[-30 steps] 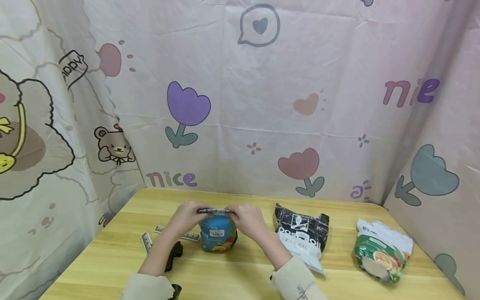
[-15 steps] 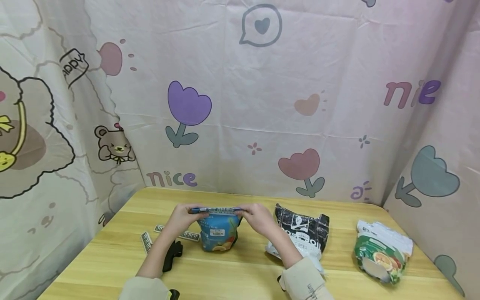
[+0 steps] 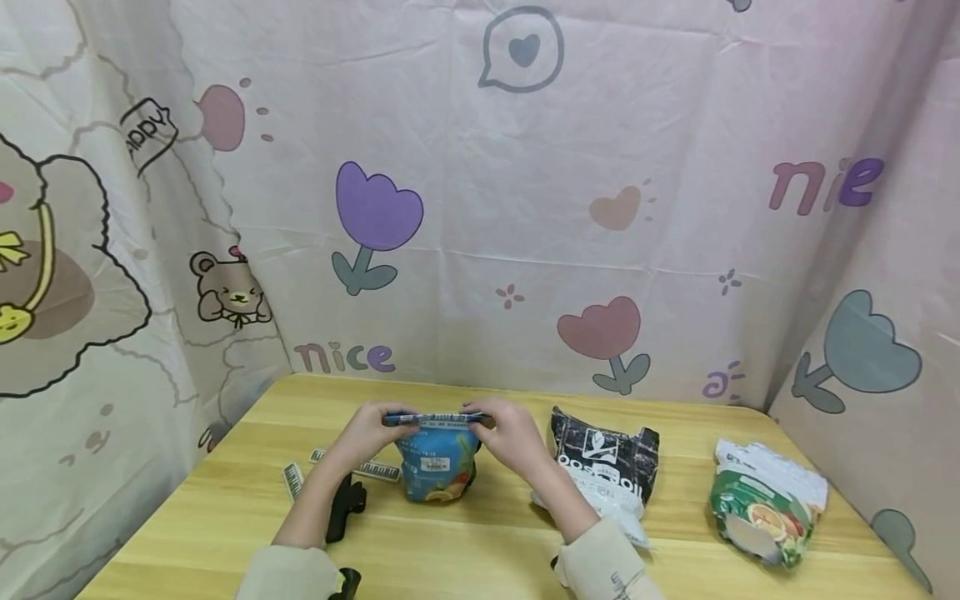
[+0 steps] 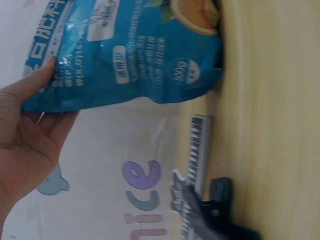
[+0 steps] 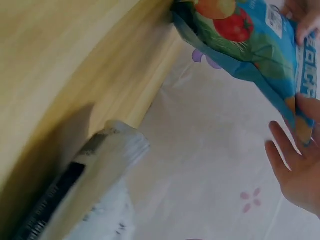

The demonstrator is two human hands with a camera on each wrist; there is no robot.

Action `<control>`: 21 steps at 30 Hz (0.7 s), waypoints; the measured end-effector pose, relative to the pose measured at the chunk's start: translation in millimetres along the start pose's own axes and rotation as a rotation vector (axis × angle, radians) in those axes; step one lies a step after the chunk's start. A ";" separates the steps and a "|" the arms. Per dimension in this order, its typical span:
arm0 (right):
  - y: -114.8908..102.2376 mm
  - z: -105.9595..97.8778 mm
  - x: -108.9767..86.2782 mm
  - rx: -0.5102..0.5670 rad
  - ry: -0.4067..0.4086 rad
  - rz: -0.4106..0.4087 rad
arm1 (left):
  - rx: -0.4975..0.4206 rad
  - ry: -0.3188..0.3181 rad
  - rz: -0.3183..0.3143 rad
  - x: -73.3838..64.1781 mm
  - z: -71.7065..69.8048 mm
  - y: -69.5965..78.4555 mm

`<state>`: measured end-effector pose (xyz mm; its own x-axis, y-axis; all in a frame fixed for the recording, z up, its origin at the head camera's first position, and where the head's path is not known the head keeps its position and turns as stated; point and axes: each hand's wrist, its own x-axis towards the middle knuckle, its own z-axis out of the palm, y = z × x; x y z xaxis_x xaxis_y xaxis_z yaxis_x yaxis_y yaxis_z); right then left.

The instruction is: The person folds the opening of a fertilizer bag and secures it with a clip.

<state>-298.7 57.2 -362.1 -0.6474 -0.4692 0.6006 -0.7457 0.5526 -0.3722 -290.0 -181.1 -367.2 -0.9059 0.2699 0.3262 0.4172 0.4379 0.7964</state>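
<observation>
A blue pouch (image 3: 437,467) with fruit and vegetable pictures stands upright on the table, its top edge folded over. My left hand (image 3: 371,433) pinches the left end of that top edge. At the right end my right hand (image 3: 512,433) pinches it too, fingers over the fold and thumb on the near side. The left wrist view shows the thumb lying on the printed face of the pouch (image 4: 130,65) and fingers behind it. In the right wrist view, a tomato print shows on the pouch (image 5: 250,45), with the right hand (image 5: 302,170) at its top corner.
A black-and-white bag (image 3: 603,462) lies right of the right forearm. Farther right is a green-and-white bag (image 3: 765,508) with an orange printed on it. Keyboard-patterned strips (image 3: 377,472) and a black object (image 3: 347,508) lie near the left forearm. A printed curtain (image 3: 465,208) hangs behind the table.
Both hands have spread apart along the pouch's top edge, leaving more of the fold showing. In the last half second the right hand's fingers have come over the fold.
</observation>
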 end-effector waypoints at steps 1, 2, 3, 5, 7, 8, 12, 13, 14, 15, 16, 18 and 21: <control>-1.3 1.6 0.6 -0.062 0.031 -0.061 | 0.025 -0.010 0.003 0.0 -0.3 3.5; -2.8 3.1 1.5 -0.122 0.054 -0.114 | 0.065 -0.016 0.005 0.1 0.1 7.8; -4.4 4.5 2.6 -0.170 0.065 -0.151 | 0.118 -0.014 0.010 0.4 0.9 12.1; -7.0 7.2 4.7 -0.233 0.064 -0.186 | 0.267 -0.003 0.033 1.2 3.0 22.2; -10.0 8.9 6.6 -0.264 0.036 -0.176 | 0.435 0.001 0.063 3.2 6.5 31.4; -11.3 9.8 7.4 -0.274 0.021 -0.162 | 0.521 0.002 0.084 4.3 8.3 35.3; -15.8 11.9 9.2 -0.309 0.003 -0.102 | 0.742 -0.019 0.177 8.7 14.3 45.2; -16.5 12.6 9.4 -0.314 0.002 -0.089 | 0.765 -0.022 0.193 9.6 15.4 46.0; -17.0 13.1 9.6 -0.318 0.002 -0.077 | 0.780 -0.021 0.207 10.3 16.4 45.9; -17.5 13.6 9.6 -0.319 0.004 -0.067 | 0.782 -0.018 0.216 10.8 17.1 45.6; -17.6 14.3 9.5 -0.321 0.008 -0.059 | 0.778 -0.014 0.218 11.1 17.8 44.7; -17.4 15.4 9.4 -0.322 0.018 -0.050 | 0.764 0.000 0.220 11.7 18.5 42.8; -17.0 16.4 8.9 -0.322 0.046 -0.046 | 0.730 0.017 0.214 12.3 18.7 40.9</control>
<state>-294.4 32.3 -362.0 -0.6005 -0.4713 0.6460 -0.6816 0.7241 -0.1054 -282.7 -143.8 -340.2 -0.7983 0.4023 0.4482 0.5204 0.8353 0.1772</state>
